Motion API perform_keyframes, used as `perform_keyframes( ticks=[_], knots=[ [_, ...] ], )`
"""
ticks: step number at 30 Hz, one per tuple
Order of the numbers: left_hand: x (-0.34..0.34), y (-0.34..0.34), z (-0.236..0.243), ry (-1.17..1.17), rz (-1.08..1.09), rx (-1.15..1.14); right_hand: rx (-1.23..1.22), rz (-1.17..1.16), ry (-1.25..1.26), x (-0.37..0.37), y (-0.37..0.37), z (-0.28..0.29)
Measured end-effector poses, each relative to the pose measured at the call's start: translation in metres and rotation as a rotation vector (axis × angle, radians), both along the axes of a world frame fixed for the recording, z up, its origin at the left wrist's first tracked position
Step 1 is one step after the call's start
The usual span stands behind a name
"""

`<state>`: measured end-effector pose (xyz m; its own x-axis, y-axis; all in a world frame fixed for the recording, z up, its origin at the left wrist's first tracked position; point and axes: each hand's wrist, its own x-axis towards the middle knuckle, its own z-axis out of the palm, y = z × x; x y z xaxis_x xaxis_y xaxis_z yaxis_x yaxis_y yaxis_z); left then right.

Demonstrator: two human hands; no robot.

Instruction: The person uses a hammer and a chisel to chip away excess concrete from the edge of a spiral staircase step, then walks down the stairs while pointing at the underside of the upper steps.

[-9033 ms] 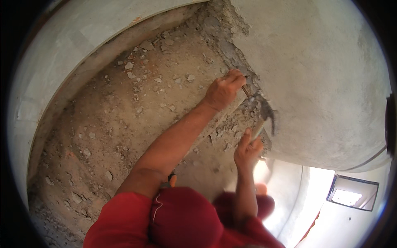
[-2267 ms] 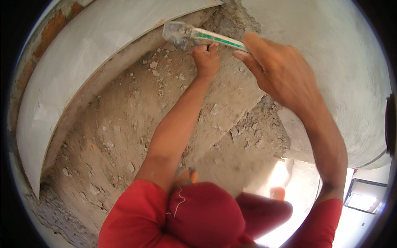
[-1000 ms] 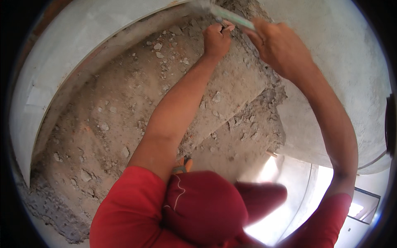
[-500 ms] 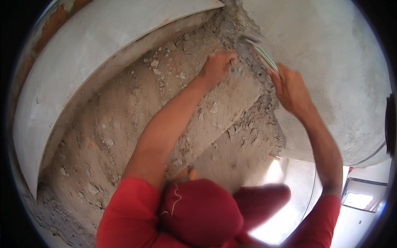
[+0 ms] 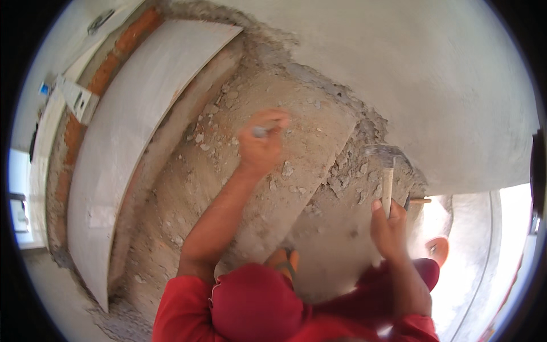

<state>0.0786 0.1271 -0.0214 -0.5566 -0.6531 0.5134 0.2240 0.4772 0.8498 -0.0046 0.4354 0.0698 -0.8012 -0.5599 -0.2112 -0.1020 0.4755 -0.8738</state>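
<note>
My right hand [image 5: 389,231] is wrapped round the pale handle of a hammer [image 5: 387,185]. Its dark head is blurred and hangs over the rough broken edge [image 5: 370,122] at the foot of the wall. Farther left, my left hand [image 5: 261,149] is closed and smeared by motion above the dusty ground. A small grey end of something shows between its fingers; its kind cannot be made out. Below that hand lies a dirt-covered slab [image 5: 307,145] strewn with grey chips. The two hands are well apart.
A pale curved-looking panel [image 5: 128,114] stands along the left, beside exposed orange brick [image 5: 137,29]. A smooth grey wall [image 5: 456,97] rises at the right. My sandalled foot [image 5: 283,262] and knees are close below. A round orange-brown object [image 5: 437,251] lies at the right.
The view has shifted. My right hand has brought the hammer down and nearer, away from the wall's upper broken edge. My left hand has drawn back from that edge, still closed.
</note>
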Motion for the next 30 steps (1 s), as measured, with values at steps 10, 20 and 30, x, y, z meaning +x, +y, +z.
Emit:
perform_keyframes(
  ticks=[10,20,30],
  knots=[
    [-0.04,-0.083,0.009,0.202,0.293,0.179,0.035,0.173,-0.004,0.003,0.029,-0.017],
    [-0.065,-0.093,-0.019,0.331,0.401,0.221,0.09,0.396,0.239,-0.005,-0.015,-0.009],
    [-0.068,-0.093,-0.04,0.344,0.434,-0.002,-0.083,0.792,0.911,0.016,-0.149,0.021]
  ],
)
